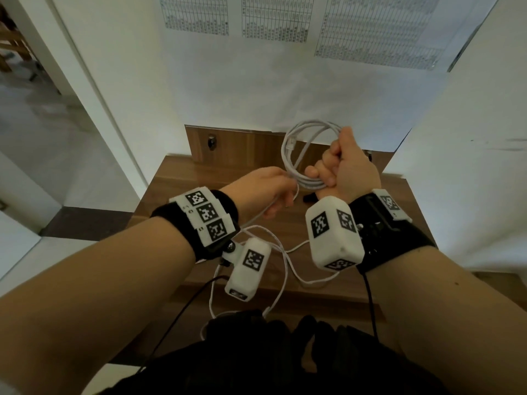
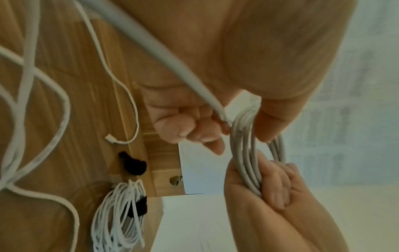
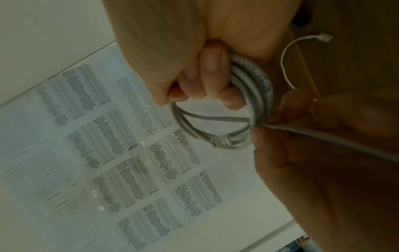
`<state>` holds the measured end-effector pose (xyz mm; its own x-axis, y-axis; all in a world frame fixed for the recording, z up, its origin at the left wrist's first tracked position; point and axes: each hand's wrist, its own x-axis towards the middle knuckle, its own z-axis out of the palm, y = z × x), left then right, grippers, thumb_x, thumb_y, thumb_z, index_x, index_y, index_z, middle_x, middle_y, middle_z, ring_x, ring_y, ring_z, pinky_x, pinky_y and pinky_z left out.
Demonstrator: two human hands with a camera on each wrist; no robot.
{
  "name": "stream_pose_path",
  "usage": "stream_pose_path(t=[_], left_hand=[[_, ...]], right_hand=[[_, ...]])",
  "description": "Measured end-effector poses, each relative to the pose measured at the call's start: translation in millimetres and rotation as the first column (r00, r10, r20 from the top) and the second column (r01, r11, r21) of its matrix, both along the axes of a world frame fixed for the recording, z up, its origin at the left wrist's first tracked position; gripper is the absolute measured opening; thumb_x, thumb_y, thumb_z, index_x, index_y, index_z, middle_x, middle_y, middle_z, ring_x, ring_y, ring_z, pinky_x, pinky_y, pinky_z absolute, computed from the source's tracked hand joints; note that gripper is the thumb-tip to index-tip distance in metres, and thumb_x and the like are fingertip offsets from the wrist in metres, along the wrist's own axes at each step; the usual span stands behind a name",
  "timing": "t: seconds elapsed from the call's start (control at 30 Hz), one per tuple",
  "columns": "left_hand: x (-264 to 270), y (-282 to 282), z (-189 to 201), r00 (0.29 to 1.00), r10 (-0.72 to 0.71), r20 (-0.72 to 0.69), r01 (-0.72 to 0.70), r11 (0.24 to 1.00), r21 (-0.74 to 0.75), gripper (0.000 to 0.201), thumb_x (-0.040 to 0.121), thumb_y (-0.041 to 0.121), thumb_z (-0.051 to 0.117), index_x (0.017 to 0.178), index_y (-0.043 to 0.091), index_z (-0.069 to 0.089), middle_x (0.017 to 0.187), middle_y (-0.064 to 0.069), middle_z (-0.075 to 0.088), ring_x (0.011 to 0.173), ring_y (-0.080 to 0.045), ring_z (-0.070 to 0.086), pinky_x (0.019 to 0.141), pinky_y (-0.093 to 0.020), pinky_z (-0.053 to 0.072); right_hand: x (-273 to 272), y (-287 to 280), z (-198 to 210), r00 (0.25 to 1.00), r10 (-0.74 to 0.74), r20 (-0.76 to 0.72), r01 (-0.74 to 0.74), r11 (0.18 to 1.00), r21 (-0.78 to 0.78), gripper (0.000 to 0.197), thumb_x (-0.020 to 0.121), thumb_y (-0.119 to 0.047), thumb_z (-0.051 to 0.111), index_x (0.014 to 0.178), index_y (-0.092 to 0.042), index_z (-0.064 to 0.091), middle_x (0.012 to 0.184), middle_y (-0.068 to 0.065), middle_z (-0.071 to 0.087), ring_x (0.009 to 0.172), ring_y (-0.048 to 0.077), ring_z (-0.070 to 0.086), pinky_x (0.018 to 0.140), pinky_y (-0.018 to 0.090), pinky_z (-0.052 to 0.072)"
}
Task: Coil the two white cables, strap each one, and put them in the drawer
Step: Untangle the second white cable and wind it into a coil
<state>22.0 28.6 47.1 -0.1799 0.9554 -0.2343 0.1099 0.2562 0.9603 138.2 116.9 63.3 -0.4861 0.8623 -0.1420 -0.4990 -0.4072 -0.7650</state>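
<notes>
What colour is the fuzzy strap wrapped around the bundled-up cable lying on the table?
Black. The strap around the coiled thin cable shows best in the left wrist view.

Before me stands a small wooden table [image 1: 176, 178] against a white wall [image 1: 119, 67]. Printed sheets of tables [image 1: 275, 15] hang on that wall above the table's far edge. To my left, a pale tiled floor [image 1: 42, 132] runs beyond a white door frame [image 1: 74, 81].

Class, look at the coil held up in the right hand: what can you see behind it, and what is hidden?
Behind the coil appear a wooden panel and papered wall. The right hand grips the coil's lower right, covering those loops and the panel behind them.
</notes>
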Motion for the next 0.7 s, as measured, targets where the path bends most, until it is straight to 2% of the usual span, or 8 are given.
stream_pose_path(t=[0.03, 0.07, 0.13, 0.27, 0.37, 0.5, 0.63, 0.7], left_hand=[[0.5, 0.0, 1.6, 0.979, -0.09, -0.185, 0.084, 0.996, -0.038, 0.016, 0.097, 0.022, 0.05, 0.096, 0.009, 0.059, 0.069, 0.001, 0.06, 0.051, -0.01, 0.047, 0.051, -0.023, 0.038], [0.9, -0.2, 2.5, 0.921, -0.171, -0.351, 0.155, 0.985, -0.073, 0.019, 0.097, 0.026, 0.05, 0.097, 0.01, 0.061, 0.068, 0.004, 0.059, 0.053, -0.008, 0.049, 0.053, -0.021, 0.04], [1.7, -1.0, 6.2, 0.799, -0.263, -0.541, 0.236, 0.964, -0.119, 0.026, 0.097, 0.033, 0.05, 0.1, 0.011, 0.064, 0.072, 0.003, 0.062, 0.057, -0.006, 0.053, 0.055, -0.017, 0.044], [-3.4, -4.1, 20.1, 0.731, -0.328, -0.598, 0.295, 0.943, -0.157, 0.023, 0.094, 0.033, 0.056, 0.104, 0.015, 0.066, 0.079, 0.003, 0.065, 0.061, -0.002, 0.056, 0.064, -0.02, 0.05], [-9.8, -1.5, 30.0, 0.691, -0.308, -0.654, 0.296, 0.946, -0.132, 0.017, 0.094, 0.031, 0.057, 0.1, 0.018, 0.066, 0.068, 0.012, 0.058, 0.053, 0.008, 0.051, 0.055, -0.011, 0.041], [-13.5, 1.5, 38.4, 0.629, -0.313, -0.711, 0.325, 0.937, -0.125, 0.012, 0.093, 0.027, 0.058, 0.099, 0.021, 0.066, 0.058, 0.017, 0.052, 0.05, 0.011, 0.049, 0.051, -0.006, 0.036], [-14.4, 2.3, 43.6, 0.618, -0.34, -0.709, 0.367, 0.922, -0.122, 0.015, 0.09, 0.031, 0.062, 0.096, 0.02, 0.071, 0.056, 0.016, 0.054, 0.051, 0.007, 0.049, 0.053, -0.007, 0.038], [-20.5, 0.2, 44.3, 0.637, -0.354, -0.685, 0.366, 0.921, -0.135, 0.015, 0.089, 0.038, 0.062, 0.092, 0.026, 0.071, 0.06, 0.019, 0.06, 0.056, 0.007, 0.053, 0.061, -0.012, 0.042]], right_hand=[[0.0, 0.1, -0.9, 0.999, -0.033, 0.025, 0.033, 0.999, -0.005, 0.041, 0.102, -0.037, 0.042, 0.068, -0.015, 0.04, 0.045, -0.001, 0.022, 0.037, 0.015, 0.019, 0.046, 0.026, 0.039], [-0.2, -0.1, -1.7, 0.996, -0.066, 0.057, 0.066, 0.998, -0.006, 0.04, 0.102, -0.036, 0.042, 0.068, -0.015, 0.039, 0.045, -0.001, 0.021, 0.037, 0.015, 0.019, 0.046, 0.027, 0.039], [0.2, 1.0, -3.4, 0.984, -0.122, 0.133, 0.123, 0.992, 0.001, 0.039, 0.103, -0.035, 0.04, 0.069, -0.015, 0.038, 0.045, -0.001, 0.022, 0.037, 0.016, 0.02, 0.048, 0.028, 0.04], [0.8, 6.5, -7.0, 0.916, -0.193, 0.352, 0.177, 0.981, 0.078, 0.037, 0.1, -0.033, 0.038, 0.068, -0.016, 0.038, 0.044, -0.001, 0.029, 0.037, 0.017, 0.026, 0.058, 0.035, 0.041], [0.2, 10.0, -12.2, 0.842, -0.239, 0.483, 0.161, 0.967, 0.197, 0.03, 0.098, -0.031, 0.038, 0.072, -0.017, 0.042, 0.047, -0.003, 0.037, 0.038, 0.014, 0.035, 0.062, 0.037, 0.042], [-0.1, 10.1, -19.9, 0.773, -0.188, 0.606, -0.043, 0.937, 0.346, 0.025, 0.099, -0.035, 0.039, 0.079, -0.022, 0.047, 0.059, -0.004, 0.047, 0.052, 0.014, 0.046, 0.071, 0.041, 0.049], [0.9, 9.4, -23.7, 0.574, -0.278, 0.77, -0.318, 0.791, 0.523, 0.023, 0.1, -0.033, 0.037, 0.086, -0.02, 0.049, 0.078, -0.002, 0.052, 0.069, 0.015, 0.049, 0.069, 0.034, 0.043], [6.7, 17.5, -27.1, 0.536, -0.283, 0.796, -0.325, 0.8, 0.504, 0.023, 0.1, -0.031, 0.038, 0.078, -0.025, 0.045, 0.08, -0.001, 0.052, 0.073, 0.017, 0.051, 0.077, 0.042, 0.047]])
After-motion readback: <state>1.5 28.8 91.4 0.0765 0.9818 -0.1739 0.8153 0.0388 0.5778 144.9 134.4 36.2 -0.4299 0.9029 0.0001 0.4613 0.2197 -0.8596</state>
